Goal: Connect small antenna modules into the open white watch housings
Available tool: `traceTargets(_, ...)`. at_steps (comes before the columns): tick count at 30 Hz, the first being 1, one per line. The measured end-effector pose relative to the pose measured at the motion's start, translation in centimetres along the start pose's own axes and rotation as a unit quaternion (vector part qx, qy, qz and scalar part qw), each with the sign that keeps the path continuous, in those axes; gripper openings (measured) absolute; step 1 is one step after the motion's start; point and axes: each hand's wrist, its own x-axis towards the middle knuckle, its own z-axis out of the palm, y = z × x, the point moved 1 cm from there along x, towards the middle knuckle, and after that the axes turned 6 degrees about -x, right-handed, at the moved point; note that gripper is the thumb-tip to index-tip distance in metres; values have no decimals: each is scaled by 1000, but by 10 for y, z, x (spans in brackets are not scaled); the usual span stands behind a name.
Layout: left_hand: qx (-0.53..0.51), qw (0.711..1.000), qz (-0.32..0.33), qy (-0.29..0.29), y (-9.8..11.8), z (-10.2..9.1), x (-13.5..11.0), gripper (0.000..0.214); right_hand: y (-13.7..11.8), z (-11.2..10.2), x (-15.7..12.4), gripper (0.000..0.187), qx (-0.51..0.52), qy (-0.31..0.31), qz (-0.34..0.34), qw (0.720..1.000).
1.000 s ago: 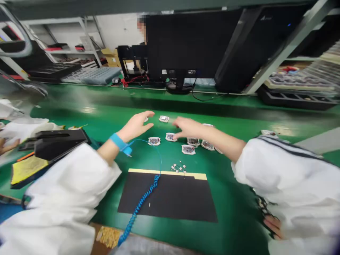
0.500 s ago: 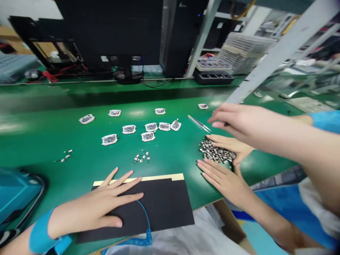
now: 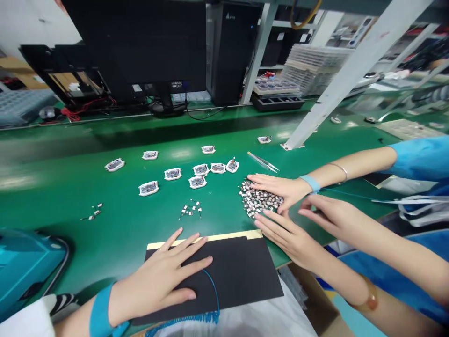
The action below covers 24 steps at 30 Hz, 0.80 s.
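Nearest me: left hand (image 3: 157,285), blue wristband (image 3: 101,309) on, palm down, fingers spread wide, pressing on black sheet (image 3: 242,271). Nothing gripped in it. Sheet lies flat at the near side of the desk (image 3: 217,213), coiled blue cord (image 3: 196,319) by its near edge. Looks thin, light, bendy; best lifted by an edge or corner, probably slides easily if not weighed down.

Right hand (image 3: 326,215) is off to the right, fingers loosely curled; can't tell if anything is in it. Nearest to it: a co-worker's two hands, near hand (image 3: 298,241) and far hand (image 3: 280,189), cupped around pile of small parts (image 3: 257,199), fingers against its sides. Parts look very light, hard-bodied, with thin leads that likely bend or snag; pinch singly by the pale block, not the lead. As a heap they'd scatter, so flat hands from both sides suit.

Loose cluster (image 3: 191,209) of similar bits just past the sheet, smaller cluster (image 3: 95,213) further left. Beyond: white-framed units (image 3: 172,174) scattered about, likely fragile with boards exposed, so take by the rim. Tweezers (image 3: 263,162) behind the pile. Farthest: monitor (image 3: 140,42), black tower (image 3: 229,56).
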Motion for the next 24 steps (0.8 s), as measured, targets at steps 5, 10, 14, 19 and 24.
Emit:
traceTargets(5, -6, 1000, -11, 21, 6, 5, -4, 55, -4, 20, -6, 57, -137, -3, -191, 972)
traceTargets(10, -37, 999, -13, 19, 11, 3, -7, 54, 3, 7, 22, 35, -32, -33, -133, 990)
traceTargets(14, -62, 997, -29, 21, 14, 5, -5, 55, 28, 0, 88, 21, 22, -81, -159, 984)
traceTargets(19, -84, 993, -74, 35, 16, -11, -17, 62, 47, 9, 130, 36, 40, -97, -148, 983)
traceTargets(24, -63, 981, -172, 65, 10, -52, -61, 51, 25, 28, 125, 41, 11, -103, -47, 994)
